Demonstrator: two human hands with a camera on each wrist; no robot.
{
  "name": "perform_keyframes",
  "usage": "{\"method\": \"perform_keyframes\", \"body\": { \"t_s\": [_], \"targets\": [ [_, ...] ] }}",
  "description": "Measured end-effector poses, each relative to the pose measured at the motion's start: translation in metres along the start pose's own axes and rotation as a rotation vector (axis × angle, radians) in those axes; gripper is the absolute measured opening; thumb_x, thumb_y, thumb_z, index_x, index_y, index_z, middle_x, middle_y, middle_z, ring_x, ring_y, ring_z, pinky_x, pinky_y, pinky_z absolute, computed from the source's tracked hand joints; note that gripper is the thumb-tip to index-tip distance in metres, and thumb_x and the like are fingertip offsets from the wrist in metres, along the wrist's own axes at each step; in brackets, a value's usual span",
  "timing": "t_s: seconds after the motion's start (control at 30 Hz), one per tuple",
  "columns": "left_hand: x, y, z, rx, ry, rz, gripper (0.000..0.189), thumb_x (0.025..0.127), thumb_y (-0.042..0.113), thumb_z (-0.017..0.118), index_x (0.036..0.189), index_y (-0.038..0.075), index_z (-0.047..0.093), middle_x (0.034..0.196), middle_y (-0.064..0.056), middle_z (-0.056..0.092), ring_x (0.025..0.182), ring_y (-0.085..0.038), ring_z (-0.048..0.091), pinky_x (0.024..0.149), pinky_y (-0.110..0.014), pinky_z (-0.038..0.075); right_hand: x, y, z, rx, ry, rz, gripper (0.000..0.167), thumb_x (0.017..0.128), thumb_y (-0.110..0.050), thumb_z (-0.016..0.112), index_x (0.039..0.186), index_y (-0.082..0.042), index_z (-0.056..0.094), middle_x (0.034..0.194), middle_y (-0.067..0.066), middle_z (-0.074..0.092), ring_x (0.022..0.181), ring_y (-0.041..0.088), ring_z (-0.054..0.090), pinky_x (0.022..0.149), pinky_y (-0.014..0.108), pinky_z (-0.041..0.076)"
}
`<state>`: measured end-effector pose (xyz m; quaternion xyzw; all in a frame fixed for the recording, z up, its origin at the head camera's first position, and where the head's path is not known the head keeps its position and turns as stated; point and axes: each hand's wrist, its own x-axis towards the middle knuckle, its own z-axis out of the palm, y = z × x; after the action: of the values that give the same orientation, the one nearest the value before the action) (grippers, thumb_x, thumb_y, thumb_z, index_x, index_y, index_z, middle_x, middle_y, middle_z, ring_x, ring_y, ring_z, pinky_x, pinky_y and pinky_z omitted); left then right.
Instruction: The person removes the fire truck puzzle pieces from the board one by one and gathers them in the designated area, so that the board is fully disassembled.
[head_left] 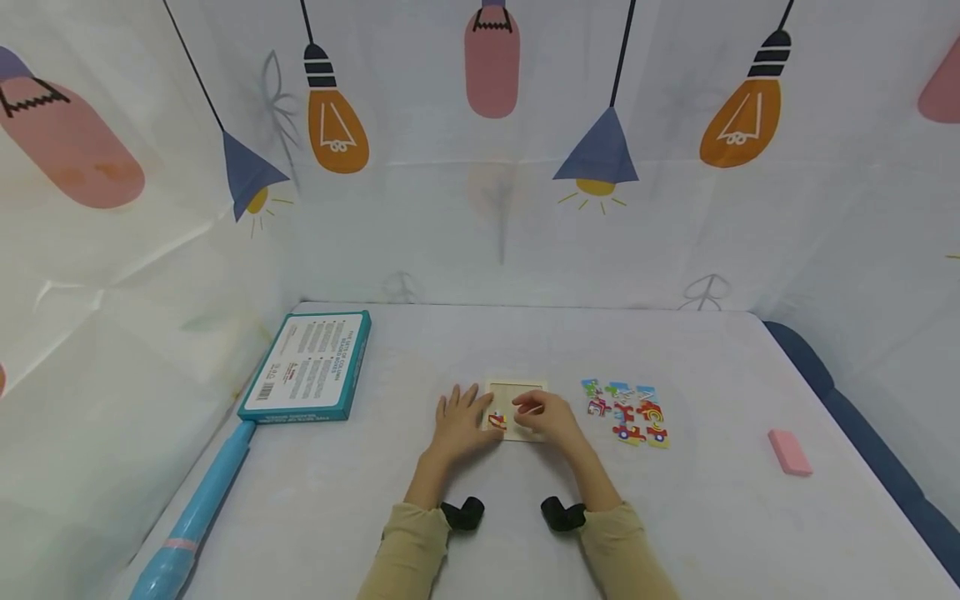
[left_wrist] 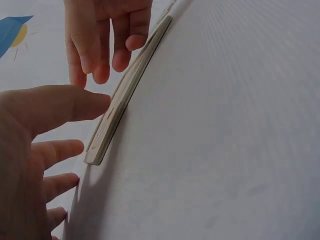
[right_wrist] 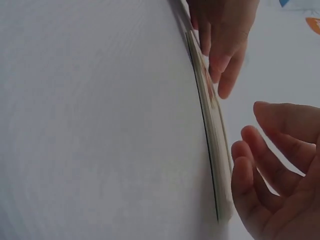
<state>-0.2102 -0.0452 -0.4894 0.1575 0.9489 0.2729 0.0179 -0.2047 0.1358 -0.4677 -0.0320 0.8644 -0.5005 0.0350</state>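
A shallow wooden puzzle tray (head_left: pixel 517 387) lies on the white table between the hands. One picture piece (head_left: pixel 497 420) in red and yellow sits at its lower left. My left hand (head_left: pixel 457 427) spreads its fingers beside the tray, the thumb reaching over the left rim by that piece. My right hand (head_left: pixel 550 418) hovers over the tray's right part with fingers loosely bent. In the right wrist view, nothing shows between the thumb and fingers of this right hand (right_wrist: pixel 282 167). Several loose puzzle pieces (head_left: pixel 626 412) with red vehicle pictures lie to the right of the tray.
A teal and white box (head_left: pixel 309 363) lies at the left, with a light blue inflated stick (head_left: pixel 206 500) in front of it. Far to the right is a pink block (head_left: pixel 790 452). A patterned white curtain (head_left: pixel 450 217) hangs behind the table.
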Motion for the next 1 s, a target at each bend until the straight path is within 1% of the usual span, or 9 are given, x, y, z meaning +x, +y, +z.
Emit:
{"method": "perform_keyframes", "body": {
  "t_s": [0.13, 0.23, 0.33, 0.5, 0.63, 0.73, 0.87, 0.93, 1.0],
  "targets": [
    [-0.002, -0.005, -0.002, 0.041, 0.001, 0.015, 0.073, 0.071, 0.045, 0.068, 0.134, 0.014, 0.049, 0.143, -0.013, 0.039, 0.136, -0.042, 0.020, 0.107, -0.059, 0.010, 0.003, -0.007, 0.010, -0.174, -0.050, -0.071, 0.027, 0.076, -0.007, 0.069, 0.103, -0.003, 0.068, 0.086, 0.007, 0.064, 0.078, 0.020, 0.059, 0.068, 0.031, 0.047],
    [-0.003, -0.007, -0.003, 0.048, 0.013, 0.023, 0.073, 0.070, 0.045, 0.069, 0.132, 0.012, 0.051, 0.142, -0.013, 0.040, 0.135, -0.042, 0.022, 0.107, -0.059, 0.012, 0.007, -0.008, 0.018, -0.286, -0.080, -0.106, 0.035, 0.075, -0.011, 0.071, 0.109, -0.004, 0.066, 0.086, 0.007, 0.059, 0.076, 0.019, 0.054, 0.066, 0.031, 0.044],
    [-0.004, -0.007, -0.003, 0.056, 0.020, 0.027, 0.073, 0.070, 0.048, 0.068, 0.131, 0.012, 0.052, 0.142, -0.012, 0.041, 0.135, -0.041, 0.023, 0.107, -0.058, 0.013, 0.009, -0.008, 0.023, -0.353, -0.109, -0.118, 0.038, 0.073, -0.014, 0.072, 0.110, -0.006, 0.066, 0.084, 0.007, 0.052, 0.073, 0.018, 0.049, 0.062, 0.030, 0.041],
    [-0.004, -0.007, -0.003, 0.065, 0.030, 0.026, 0.072, 0.071, 0.051, 0.067, 0.131, 0.014, 0.052, 0.142, -0.012, 0.041, 0.135, -0.040, 0.024, 0.107, -0.058, 0.014, 0.008, -0.012, 0.025, -0.355, -0.118, -0.127, 0.031, 0.070, -0.013, 0.072, 0.101, -0.009, 0.068, 0.083, 0.007, 0.049, 0.070, 0.018, 0.046, 0.059, 0.030, 0.039],
    [-0.005, -0.006, -0.003, 0.051, 0.032, 0.026, 0.070, 0.072, 0.048, 0.067, 0.131, 0.014, 0.053, 0.142, -0.011, 0.040, 0.135, -0.040, 0.023, 0.107, -0.058, 0.012, 0.008, -0.012, 0.026, -0.352, -0.105, -0.151, 0.020, 0.068, -0.009, 0.073, 0.088, -0.010, 0.068, 0.083, 0.005, 0.049, 0.072, 0.017, 0.046, 0.061, 0.030, 0.039],
    [-0.004, -0.007, -0.002, 0.054, 0.036, 0.029, 0.070, 0.072, 0.049, 0.067, 0.131, 0.013, 0.053, 0.142, -0.011, 0.041, 0.135, -0.040, 0.023, 0.107, -0.058, 0.013, 0.008, -0.013, 0.026, -0.377, -0.084, -0.139, 0.026, 0.067, -0.010, 0.075, 0.092, -0.008, 0.067, 0.085, 0.006, 0.050, 0.073, 0.017, 0.047, 0.063, 0.031, 0.041],
    [-0.003, -0.008, -0.002, 0.068, 0.041, 0.031, 0.070, 0.072, 0.050, 0.066, 0.131, 0.014, 0.053, 0.142, -0.010, 0.041, 0.135, -0.040, 0.024, 0.107, -0.058, 0.014, 0.008, -0.015, 0.026, -0.411, -0.076, -0.115, 0.037, 0.067, -0.014, 0.076, 0.102, -0.007, 0.065, 0.087, 0.008, 0.050, 0.073, 0.019, 0.047, 0.064, 0.034, 0.041],
    [-0.004, -0.008, -0.002, 0.066, 0.042, 0.033, 0.070, 0.072, 0.050, 0.066, 0.131, 0.015, 0.053, 0.141, -0.011, 0.042, 0.135, -0.040, 0.024, 0.106, -0.058, 0.014, 0.008, -0.016, 0.026, -0.397, -0.086, -0.115, 0.034, 0.067, -0.012, 0.076, 0.099, -0.007, 0.065, 0.085, 0.008, 0.049, 0.072, 0.019, 0.046, 0.063, 0.033, 0.040],
    [-0.005, -0.008, -0.002, 0.062, 0.041, 0.036, 0.070, 0.071, 0.049, 0.067, 0.131, 0.015, 0.053, 0.141, -0.011, 0.042, 0.135, -0.040, 0.024, 0.106, -0.059, 0.015, 0.008, -0.016, 0.026, -0.352, -0.087, -0.114, 0.033, 0.066, -0.007, 0.075, 0.097, -0.008, 0.064, 0.085, 0.008, 0.051, 0.073, 0.019, 0.047, 0.063, 0.032, 0.040]
  ]
}}
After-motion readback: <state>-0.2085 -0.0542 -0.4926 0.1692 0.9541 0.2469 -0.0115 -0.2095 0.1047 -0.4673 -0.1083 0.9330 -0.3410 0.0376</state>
